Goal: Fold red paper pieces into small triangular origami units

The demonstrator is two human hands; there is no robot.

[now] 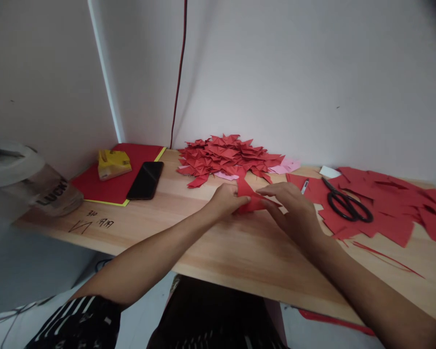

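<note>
A partly folded piece of red paper (247,194) is held up over the middle of the wooden desk. My left hand (226,200) pinches its left side, with the thumb lying across the front. On the other side my right hand (289,203) has its thumb and fingers closed about the paper's pointed right end. Just behind both hands lies a heap of folded red paper shapes (225,154), with some pink paper (286,166) poking out at its right edge.
Black scissors (349,203) rest on scattered red paper sheets (392,203) at right, near a small white pen (305,186). A phone (146,180), a yellow packet (114,164) on a red folder (94,186), and a clear "LUCKY" jug (54,194) stand left. A wall backs the desk (203,247).
</note>
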